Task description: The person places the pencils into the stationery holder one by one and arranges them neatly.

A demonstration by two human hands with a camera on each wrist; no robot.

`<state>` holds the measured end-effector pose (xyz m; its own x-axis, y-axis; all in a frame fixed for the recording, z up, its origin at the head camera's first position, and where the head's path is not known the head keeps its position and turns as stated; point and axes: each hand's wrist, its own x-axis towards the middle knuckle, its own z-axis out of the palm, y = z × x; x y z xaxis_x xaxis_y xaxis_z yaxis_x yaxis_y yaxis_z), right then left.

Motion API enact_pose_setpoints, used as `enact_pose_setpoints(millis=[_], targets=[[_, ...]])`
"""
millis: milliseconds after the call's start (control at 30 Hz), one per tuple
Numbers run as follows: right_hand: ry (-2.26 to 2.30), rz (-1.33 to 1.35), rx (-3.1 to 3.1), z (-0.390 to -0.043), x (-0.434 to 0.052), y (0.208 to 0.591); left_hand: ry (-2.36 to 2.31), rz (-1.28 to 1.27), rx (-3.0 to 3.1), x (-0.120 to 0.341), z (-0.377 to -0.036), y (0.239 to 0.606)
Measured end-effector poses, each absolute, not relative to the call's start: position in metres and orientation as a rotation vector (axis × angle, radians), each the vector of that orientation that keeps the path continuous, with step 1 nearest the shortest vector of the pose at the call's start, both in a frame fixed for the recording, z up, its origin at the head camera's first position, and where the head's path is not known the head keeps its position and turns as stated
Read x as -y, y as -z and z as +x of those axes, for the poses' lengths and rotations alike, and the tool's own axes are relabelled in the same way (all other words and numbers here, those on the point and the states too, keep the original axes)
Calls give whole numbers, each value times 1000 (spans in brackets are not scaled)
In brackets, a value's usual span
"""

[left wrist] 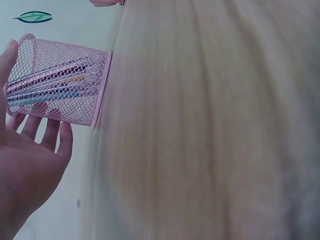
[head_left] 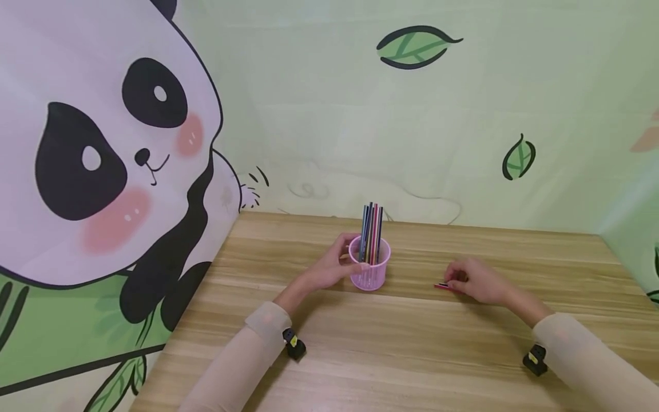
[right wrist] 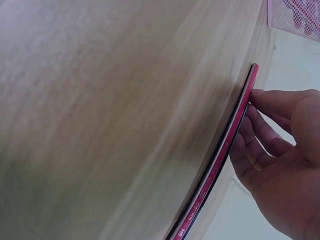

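My left hand holds a pink mesh pencil cup from its left side, thumb across the front and fingers behind it. Several coloured pencils stand upright in the cup, their tops well above the rim. In the left wrist view, the fingers curve round the mesh wall of the cup. To the right of the cup, my right hand pinches a red pencil low at the table, thumb and fingertips near one end. Dark pencil edges run along the red one, and white lettering shows on its side.
Both hands work over a wood-grain table. Along its far edge rises a pale green wall cloth with printed leaves, and a large printed panda covers the left side. Each sleeve cuff carries a small black camera.
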<state>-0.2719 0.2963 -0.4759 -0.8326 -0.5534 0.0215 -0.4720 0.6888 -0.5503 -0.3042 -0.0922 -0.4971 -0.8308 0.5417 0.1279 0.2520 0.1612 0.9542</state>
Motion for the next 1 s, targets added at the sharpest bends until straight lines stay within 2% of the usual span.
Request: enact_pose_setpoints(millis=[1000], targets=[[848, -830, -2726, -272, -295, 478, -1725, 772, -2198, 92, -303, 496]])
